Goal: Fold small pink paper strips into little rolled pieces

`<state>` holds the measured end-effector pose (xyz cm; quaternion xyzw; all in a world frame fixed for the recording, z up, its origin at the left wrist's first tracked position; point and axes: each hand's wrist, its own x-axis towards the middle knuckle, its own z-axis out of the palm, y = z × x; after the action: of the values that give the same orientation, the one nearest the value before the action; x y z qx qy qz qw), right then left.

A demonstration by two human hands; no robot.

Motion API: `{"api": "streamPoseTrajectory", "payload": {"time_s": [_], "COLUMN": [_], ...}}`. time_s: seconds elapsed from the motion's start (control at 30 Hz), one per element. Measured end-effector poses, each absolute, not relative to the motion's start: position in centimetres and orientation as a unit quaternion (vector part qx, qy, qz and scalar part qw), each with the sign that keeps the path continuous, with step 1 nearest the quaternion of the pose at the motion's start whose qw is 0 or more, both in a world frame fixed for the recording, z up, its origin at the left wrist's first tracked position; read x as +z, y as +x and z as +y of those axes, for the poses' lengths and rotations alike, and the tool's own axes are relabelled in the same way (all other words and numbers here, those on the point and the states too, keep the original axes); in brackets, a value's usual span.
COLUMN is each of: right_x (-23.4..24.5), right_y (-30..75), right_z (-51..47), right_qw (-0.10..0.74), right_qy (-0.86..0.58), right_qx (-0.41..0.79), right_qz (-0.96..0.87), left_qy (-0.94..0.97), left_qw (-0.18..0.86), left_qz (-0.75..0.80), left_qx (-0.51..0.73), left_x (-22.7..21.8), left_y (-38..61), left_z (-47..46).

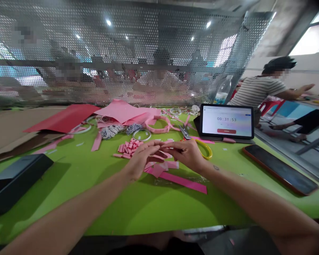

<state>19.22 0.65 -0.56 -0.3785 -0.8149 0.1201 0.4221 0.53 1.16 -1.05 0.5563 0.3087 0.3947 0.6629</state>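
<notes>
My left hand (140,159) and my right hand (184,154) meet above the green tabletop (146,209), fingertips close together. Whether they pinch something small cannot be seen. Just left of my fingers lies a heap of small folded pink paper pieces (130,148). Under my hands are loose pink scraps (158,170) and a long dark pink strip (183,183). Beyond my right hand are a yellow ring (204,148) and metal scissors (184,131). A pink paper loop (156,125) rests further back.
A red sheet (63,118), a pink sheet (124,112), twine (111,131) and a wire ring (142,134) lie behind. A timer tablet (227,121), a phone (280,170) and a dark case (16,180) flank my work. A perforated metal screen (108,46) stands beyond. A co-worker (257,86) sits right.
</notes>
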Motion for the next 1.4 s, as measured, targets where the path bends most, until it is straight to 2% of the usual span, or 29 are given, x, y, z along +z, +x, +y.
{"api": "streamPoseTrajectory", "payload": {"time_s": [0.17,0.5,1.1,1.4], "right_x": [-1.03,-0.83,-1.15,-0.92], "right_y": [19.23,19.39,19.36,19.17], "right_z": [0.86,0.7,0.8,0.66], "right_qw": [0.374,0.351,0.364,0.332], "right_qy": [-0.392,-0.389,-0.392,-0.395], "right_qx": [0.091,0.091,0.049,-0.001], "right_qz": [-0.835,-0.847,-0.843,-0.857], "left_qy": [0.566,0.53,0.521,0.502], "left_qw": [0.661,0.698,0.7,0.717], "left_qz": [0.298,0.308,0.307,0.306], "left_qx": [0.392,0.37,0.381,0.375], "left_x": [-1.06,-1.2,-1.25,-1.51], "left_y": [0.57,0.5,0.53,0.42], "left_z": [1.26,1.41,1.48,1.71]}}
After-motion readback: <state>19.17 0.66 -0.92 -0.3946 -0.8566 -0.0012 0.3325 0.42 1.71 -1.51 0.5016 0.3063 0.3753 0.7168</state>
